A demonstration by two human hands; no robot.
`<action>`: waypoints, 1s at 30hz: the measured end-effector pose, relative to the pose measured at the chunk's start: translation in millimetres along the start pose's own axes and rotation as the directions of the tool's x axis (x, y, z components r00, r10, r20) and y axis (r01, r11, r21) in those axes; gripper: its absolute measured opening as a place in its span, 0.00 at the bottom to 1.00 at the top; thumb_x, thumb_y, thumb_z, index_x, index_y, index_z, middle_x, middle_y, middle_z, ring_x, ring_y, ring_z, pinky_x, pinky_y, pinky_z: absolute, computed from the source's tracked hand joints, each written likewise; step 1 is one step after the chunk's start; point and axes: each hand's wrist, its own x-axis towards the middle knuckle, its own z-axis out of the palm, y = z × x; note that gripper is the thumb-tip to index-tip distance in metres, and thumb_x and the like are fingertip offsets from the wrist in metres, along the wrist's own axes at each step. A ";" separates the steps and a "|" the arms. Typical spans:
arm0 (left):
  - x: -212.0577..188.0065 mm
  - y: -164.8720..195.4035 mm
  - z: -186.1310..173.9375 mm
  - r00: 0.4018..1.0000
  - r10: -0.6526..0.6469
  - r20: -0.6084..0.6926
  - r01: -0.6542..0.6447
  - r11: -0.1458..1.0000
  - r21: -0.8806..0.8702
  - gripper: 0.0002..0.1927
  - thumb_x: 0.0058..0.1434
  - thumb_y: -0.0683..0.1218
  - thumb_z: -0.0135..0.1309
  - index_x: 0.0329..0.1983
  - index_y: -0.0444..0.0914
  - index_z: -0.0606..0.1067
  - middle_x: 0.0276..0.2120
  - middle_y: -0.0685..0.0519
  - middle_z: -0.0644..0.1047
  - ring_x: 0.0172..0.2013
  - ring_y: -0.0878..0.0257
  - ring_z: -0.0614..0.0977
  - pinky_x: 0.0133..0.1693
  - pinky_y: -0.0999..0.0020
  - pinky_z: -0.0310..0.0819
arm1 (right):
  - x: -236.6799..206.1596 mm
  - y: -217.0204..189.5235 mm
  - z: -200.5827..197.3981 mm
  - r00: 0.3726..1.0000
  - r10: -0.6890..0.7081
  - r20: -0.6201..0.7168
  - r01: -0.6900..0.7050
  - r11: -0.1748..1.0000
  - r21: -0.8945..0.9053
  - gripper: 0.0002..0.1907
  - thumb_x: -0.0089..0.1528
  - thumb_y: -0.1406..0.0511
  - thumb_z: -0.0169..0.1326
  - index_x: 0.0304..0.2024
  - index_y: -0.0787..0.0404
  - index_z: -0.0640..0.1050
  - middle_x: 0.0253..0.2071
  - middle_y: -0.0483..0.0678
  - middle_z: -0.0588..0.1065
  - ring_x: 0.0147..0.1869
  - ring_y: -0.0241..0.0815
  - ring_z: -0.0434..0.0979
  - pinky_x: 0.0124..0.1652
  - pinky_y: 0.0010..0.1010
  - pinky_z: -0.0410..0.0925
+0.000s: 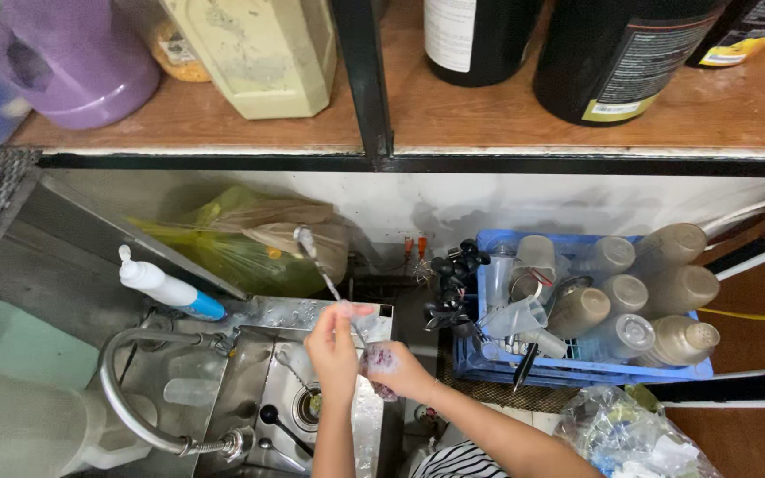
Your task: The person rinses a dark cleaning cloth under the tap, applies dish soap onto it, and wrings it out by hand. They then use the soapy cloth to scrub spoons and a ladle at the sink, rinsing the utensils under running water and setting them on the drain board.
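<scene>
Our left hand (334,347) has its fingers (352,312) pinched shut on the lower end of a long thin utensil (313,257), likely a bar spoon, which rises tilted up and to the far left; holding it low seems to leave the rest of the stem free. Our right hand (393,367) is closed around a small wet scrubbing pad (377,361), pressed just beside the left hand, apparently so the pad can meet the stem where it is steadied. Both hands hover over the steel sink (263,354), presumably so drips fall into the basin; the drain (309,404) lies just below them, with a dark-handled tool (278,423) lying near it. A curved tap (126,389) loops at the near left, spout toward the basin. A white pump bottle with a blue base (163,288) lies on the far left edge, within reach. To the right stands a blue crate (568,372) packed with shakers, cups and bottles, mostly mouth-up or tilted, probably draining. A yellow-green bag (241,243) sits behind the sink, a clear bag of waste (630,434) at the near right. Above, a wooden shelf (506,115) carries jugs and dark bottles.
</scene>
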 end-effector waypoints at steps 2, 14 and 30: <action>-1.2 -4.0 -6.8 0.995 0.101 0.000 -0.101 0.990 -0.096 0.11 0.71 0.39 0.44 0.41 0.31 0.77 0.39 0.47 0.85 0.42 0.63 0.85 0.49 0.68 0.77 | 0.4 1.3 3.2 0.999 0.044 -0.001 -0.044 0.996 -0.075 0.07 0.60 0.69 0.63 0.33 0.65 0.77 0.26 0.42 0.76 0.28 0.28 0.74 0.31 0.24 0.69; -9.2 -36.3 -22.7 0.979 0.158 0.130 -0.159 0.987 -0.004 0.18 0.72 0.42 0.46 0.60 0.27 0.73 0.61 0.40 0.75 0.62 0.54 0.74 0.63 0.64 0.62 | 62.9 -19.7 -7.4 0.992 -0.057 -0.113 0.071 0.990 0.124 0.05 0.60 0.70 0.57 0.39 0.64 0.78 0.28 0.43 0.76 0.27 0.31 0.75 0.28 0.25 0.70; -115.9 -65.7 -109.3 0.910 -0.399 0.115 0.355 0.891 0.281 0.17 0.72 0.51 0.46 0.33 0.34 0.71 0.20 0.43 0.68 0.23 0.54 0.70 0.31 0.60 0.69 | 144.6 -53.1 0.8 0.988 0.003 -0.153 0.084 0.823 0.562 0.10 0.71 0.65 0.55 0.36 0.62 0.72 0.23 0.48 0.71 0.22 0.43 0.71 0.25 0.34 0.67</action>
